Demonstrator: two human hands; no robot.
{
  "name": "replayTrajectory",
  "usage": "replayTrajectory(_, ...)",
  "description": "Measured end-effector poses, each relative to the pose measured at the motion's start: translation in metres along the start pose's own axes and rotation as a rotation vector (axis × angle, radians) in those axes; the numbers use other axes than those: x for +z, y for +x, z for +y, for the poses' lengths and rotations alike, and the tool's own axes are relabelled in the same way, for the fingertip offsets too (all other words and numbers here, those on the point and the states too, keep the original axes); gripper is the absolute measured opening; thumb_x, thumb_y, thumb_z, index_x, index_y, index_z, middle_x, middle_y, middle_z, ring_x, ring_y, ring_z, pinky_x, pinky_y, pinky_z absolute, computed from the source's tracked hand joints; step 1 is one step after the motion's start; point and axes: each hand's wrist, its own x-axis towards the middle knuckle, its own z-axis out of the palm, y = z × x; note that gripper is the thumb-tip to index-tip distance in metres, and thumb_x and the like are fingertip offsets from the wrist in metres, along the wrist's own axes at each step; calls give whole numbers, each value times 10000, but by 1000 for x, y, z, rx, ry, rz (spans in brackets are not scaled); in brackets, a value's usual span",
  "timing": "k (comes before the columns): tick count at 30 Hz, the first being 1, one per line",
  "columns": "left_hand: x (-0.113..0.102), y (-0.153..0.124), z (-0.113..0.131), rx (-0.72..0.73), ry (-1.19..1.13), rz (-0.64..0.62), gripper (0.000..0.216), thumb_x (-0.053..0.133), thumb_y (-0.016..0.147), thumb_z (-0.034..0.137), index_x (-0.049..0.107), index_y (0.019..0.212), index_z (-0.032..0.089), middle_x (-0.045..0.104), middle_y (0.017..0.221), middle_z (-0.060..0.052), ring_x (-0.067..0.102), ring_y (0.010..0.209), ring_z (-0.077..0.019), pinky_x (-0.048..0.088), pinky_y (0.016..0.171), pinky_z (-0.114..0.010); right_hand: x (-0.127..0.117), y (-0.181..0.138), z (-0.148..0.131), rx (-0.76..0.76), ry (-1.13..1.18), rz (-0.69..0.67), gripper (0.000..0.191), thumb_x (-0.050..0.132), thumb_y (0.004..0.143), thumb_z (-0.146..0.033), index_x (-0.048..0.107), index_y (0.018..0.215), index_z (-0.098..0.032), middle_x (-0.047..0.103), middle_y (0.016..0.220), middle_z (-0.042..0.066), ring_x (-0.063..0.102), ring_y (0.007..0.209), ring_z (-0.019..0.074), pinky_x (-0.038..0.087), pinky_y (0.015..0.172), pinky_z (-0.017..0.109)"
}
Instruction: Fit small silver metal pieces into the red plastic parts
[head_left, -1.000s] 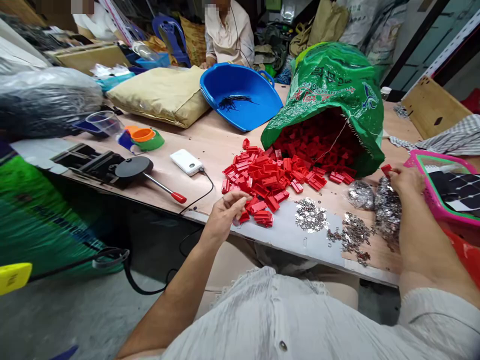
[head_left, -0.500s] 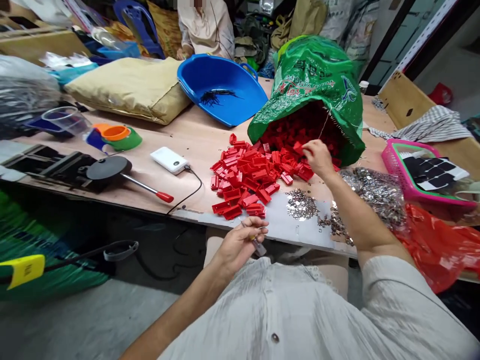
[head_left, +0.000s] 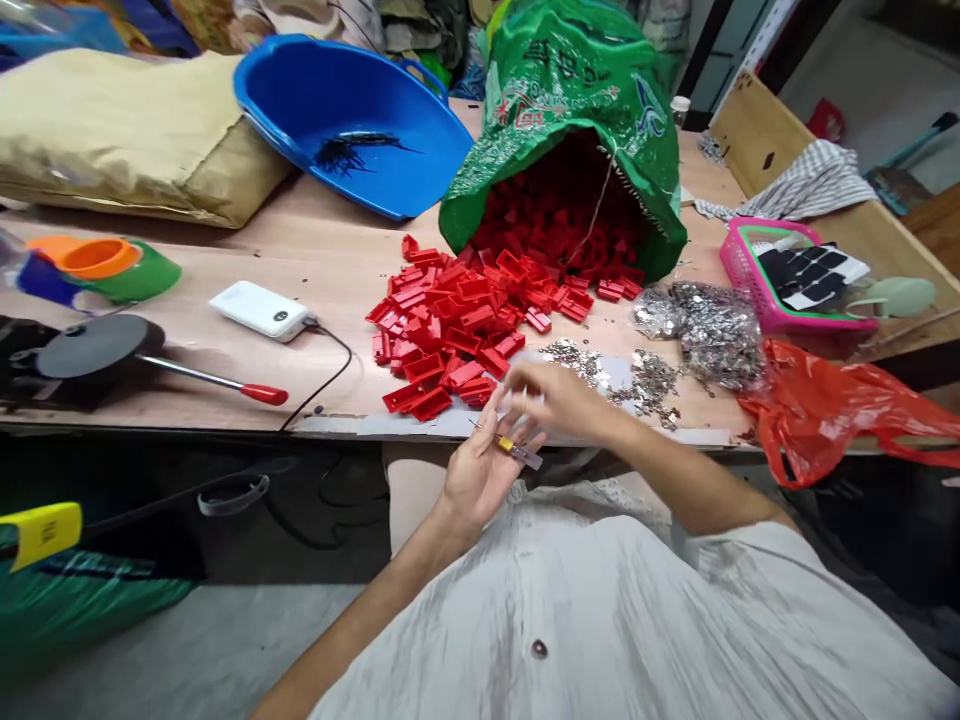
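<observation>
My left hand [head_left: 474,470], palm up at the table's front edge, is closed round a small screwdriver [head_left: 519,452] with a yellow band and a clear handle; its thin tip points to the left. Close against the left fingertips is my right hand [head_left: 559,400], with fingers bent in a pinch. What lies between them is hidden. Just beyond both hands spreads a pile of red plastic pieces [head_left: 450,325], spilling from a green woven sack [head_left: 570,90] on its side. Small shiny metal parts [head_left: 649,380] lie to the right of the right hand.
A white power bank [head_left: 259,310] with a cable and a red-tipped lever [head_left: 262,393] are on the left. Farther back are a blue basin [head_left: 420,170] and a tan sack [head_left: 150,140]. A pink basket [head_left: 739,270], a bag of metal parts [head_left: 720,335] and a red plastic bag [head_left: 825,410] stand right.
My right hand has come back from the sack's mouth to my left hand. The view has shifted closer and to the right. The screwdriver stays in my left hand.
</observation>
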Motion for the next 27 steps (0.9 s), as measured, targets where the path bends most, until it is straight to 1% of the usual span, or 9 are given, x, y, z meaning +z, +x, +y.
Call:
replayTrajectory(2,8,4,-6,-8,18,8,474,357,973,413,380,1444,366,565,1354,-60,572,1208,-211,520,948,-397,27,-36,-6,51,1,-34,194,654,861,-374,562,929,-217,641,882,26,581,800,190,460,740,324)
replayTrajectory(4,16,5,-13,-37,51,-28,492,381,968,437,370,1457,379,576,1342,-62,588,1173,-206,519,937,-378,44,-60,-5,102,14,40,124,622,877,-290,551,946,-216,643,914,43,583,840,205,456,765,338)
replayTrajectory(9,25,1,-31,-64,237,-254,559,519,917,476,420,1447,329,568,1353,-92,594,1129,-227,501,935,-396,35,-100,11,191,111,142,138,406,971,-224,539,1005,-241,664,946,32,620,862,190,460,776,313)
replayTrajectory(11,24,6,-34,49,518,-297,466,567,899,424,560,1339,269,609,1292,-97,600,1098,-234,494,930,-381,19,-122,24,323,87,220,144,399,974,-258,537,1015,-243,670,894,17,630,794,187,462,718,296)
replayTrajectory(13,24,19,-34,290,904,-291,318,571,897,336,673,1179,232,656,1194,-96,599,1070,-238,476,945,-378,1,-146,43,477,-2,366,146,417,960,-283,544,1015,-235,680,887,25,639,802,196,468,714,296)
replayTrajectory(15,27,38,-34,572,1258,-276,284,516,915,242,692,1137,226,676,1128,-102,579,1080,-247,443,980,-397,-16,-170,64,595,-139,499,158,440,940,-279,573,1005,-227,693,937,44,647,837,207,474,746,307)
replayTrajectory(18,41,73,-35,817,1637,-391,380,433,916,114,645,1215,214,668,1162,-111,557,1060,-253,439,943,-409,-33,-198,93,642,-335,552,147,502,906,-277,620,970,-218,694,995,69,641,935,235,472,824,336)
replayTrajectory(22,64,108,-39,949,1893,-491,382,450,904,93,634,1209,228,665,1180,-100,531,1064,-268,423,877,-412,-34,-208,108,614,-371,458,178,569,890,-272,639,1046,-226,692,1047,70,639,966,233,477,849,342)
replayTrajectory(27,79,123,-42,938,2030,-557,249,470,928,153,691,1025,211,691,1031,-107,516,1025,-283,390,826,-420,-29,-197,112,607,-371,417,108,580,897,-257,652,976,-238,704,980,44,643,922,217,467,792,321)
